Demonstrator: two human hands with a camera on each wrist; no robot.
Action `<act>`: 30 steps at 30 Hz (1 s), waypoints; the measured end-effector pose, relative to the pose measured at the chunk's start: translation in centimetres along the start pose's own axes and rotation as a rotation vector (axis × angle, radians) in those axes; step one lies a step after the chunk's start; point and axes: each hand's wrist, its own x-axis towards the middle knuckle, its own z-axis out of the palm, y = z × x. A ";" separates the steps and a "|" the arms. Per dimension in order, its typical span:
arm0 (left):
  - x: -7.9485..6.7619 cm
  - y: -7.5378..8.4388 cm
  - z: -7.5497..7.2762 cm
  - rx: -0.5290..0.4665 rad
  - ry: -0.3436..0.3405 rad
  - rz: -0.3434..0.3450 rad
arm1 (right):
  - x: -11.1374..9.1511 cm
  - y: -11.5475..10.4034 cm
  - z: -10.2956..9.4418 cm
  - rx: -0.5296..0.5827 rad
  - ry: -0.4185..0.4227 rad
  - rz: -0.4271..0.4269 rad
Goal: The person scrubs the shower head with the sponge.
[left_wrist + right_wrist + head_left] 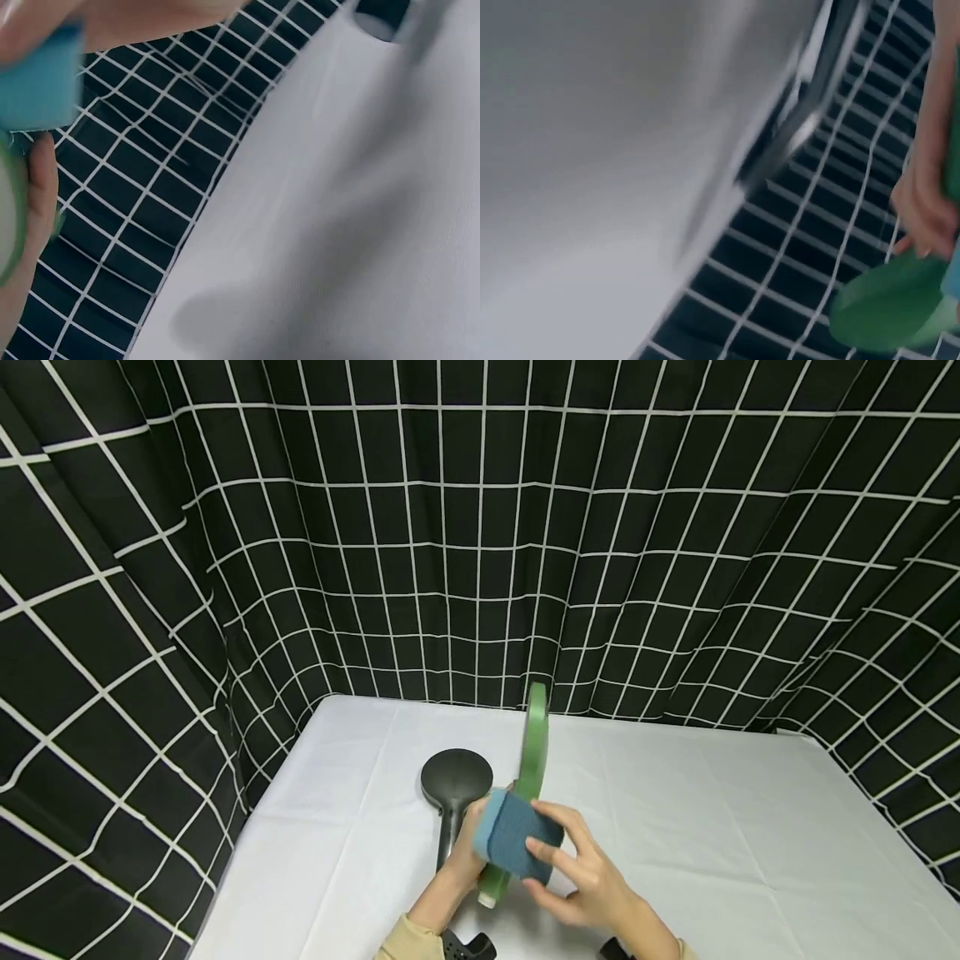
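My left hand (pixel 467 852) grips the handle of a green hand shower head (pixel 535 743), which stands edge-on with its white end pointing down toward me. My right hand (pixel 592 877) pinches a two-tone blue sponge (pixel 523 837) in front of that handle, hiding much of it and of the left fingers. In the left wrist view the sponge (pixel 37 86) sits just above the shower head's green rim and pale face (pixel 7 214). The right wrist view shows the green head (pixel 889 307) blurred, below the left hand (pixel 928 199).
A black hand shower head (pixel 456 777) lies on the white-covered table (pixel 697 810), left of the green one, its handle running toward my left wrist. Black curtains with a white grid (pixel 480 527) surround the table at the back and sides.
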 end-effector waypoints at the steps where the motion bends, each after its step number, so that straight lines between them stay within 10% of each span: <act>1: 0.1 -0.6 -0.2 0.020 0.004 -0.004 | 0.2 0.5 -0.1 -0.043 0.042 0.034; 10: 0.7 -2.7 -1.2 0.092 -0.122 0.083 | 4.6 0.8 -1.3 -0.137 0.215 0.424; 23: 0.1 0.7 -1.1 -0.010 -0.051 0.060 | 0.4 -1.3 1.2 -0.031 -0.109 -0.099; 30: 0.5 -2.2 -1.5 0.033 -0.061 0.030 | 1.5 1.4 0.7 -0.175 0.201 0.304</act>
